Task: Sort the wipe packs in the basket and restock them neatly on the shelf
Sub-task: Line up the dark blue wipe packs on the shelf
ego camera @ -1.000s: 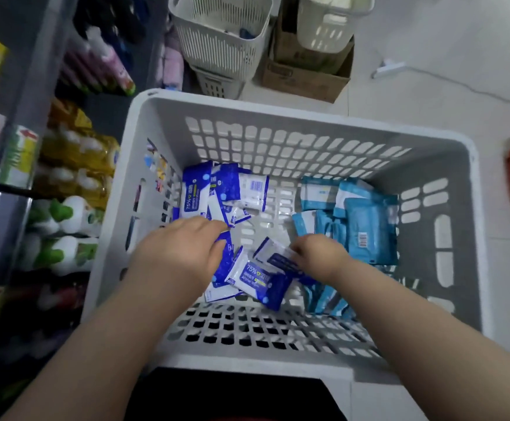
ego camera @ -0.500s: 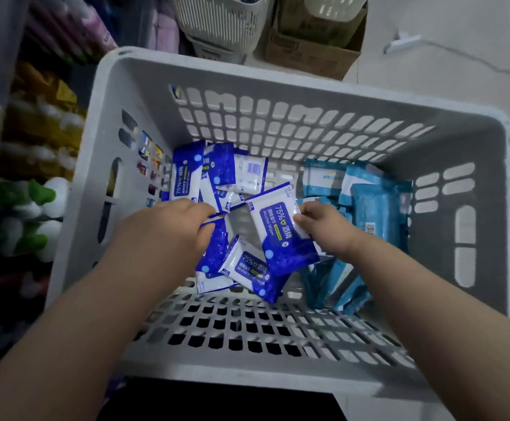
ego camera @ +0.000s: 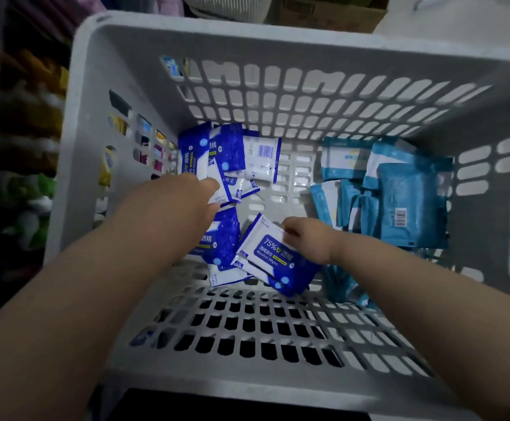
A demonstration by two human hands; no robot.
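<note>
The dark blue wipe pack my right hand grips is glossy plastic film, smooth, catching light along its white face. The teal packs at middle right are the same film, duller (little glare there). The basket is matt grey moulded plastic; the box at the top edge, plain brown cardboard.

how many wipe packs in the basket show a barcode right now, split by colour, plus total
dark blue and white plastic wipe pack: 1
light teal plastic wipe pack: 1
total: 2
</note>
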